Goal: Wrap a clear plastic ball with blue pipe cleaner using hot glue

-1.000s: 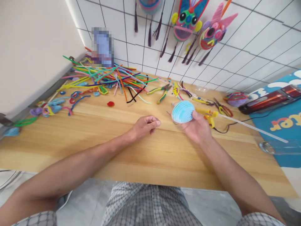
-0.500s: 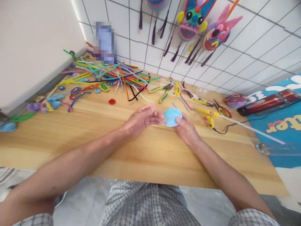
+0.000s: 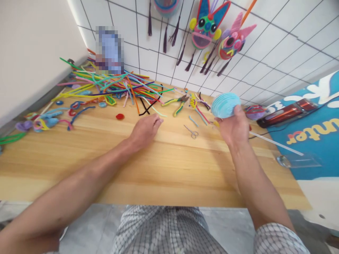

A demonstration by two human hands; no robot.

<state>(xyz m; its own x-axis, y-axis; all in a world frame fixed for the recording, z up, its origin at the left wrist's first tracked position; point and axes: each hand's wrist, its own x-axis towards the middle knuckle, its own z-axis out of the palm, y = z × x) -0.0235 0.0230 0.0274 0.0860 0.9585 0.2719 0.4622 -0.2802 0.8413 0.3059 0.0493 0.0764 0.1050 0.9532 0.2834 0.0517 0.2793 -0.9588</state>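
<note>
My right hand (image 3: 234, 126) grips a light blue coiled pipe-cleaner dome (image 3: 225, 104) and holds it up above the table's right side. My left hand (image 3: 145, 129) rests on the wooden table (image 3: 169, 165), fingers loosely stretched toward the pile of coloured pipe cleaners (image 3: 116, 88), holding nothing. Small scissors (image 3: 192, 132) lie on the wood between my two hands. Green-handled pliers (image 3: 178, 103) lie just beyond my left hand.
A red glue-stick case (image 3: 287, 113) and a blue mat (image 3: 315, 141) sit at the right. A clear glue stick (image 3: 275, 143) crosses the table's right edge. Pipe-cleaner masks (image 3: 206, 26) hang on the tiled wall. A red button (image 3: 120, 116) and bent pieces (image 3: 45, 120) lie at left.
My right hand lifted the blue dome up and to the right, away from my left hand. My left hand let go of it and dropped flat onto the table. The small scissors became visible.
</note>
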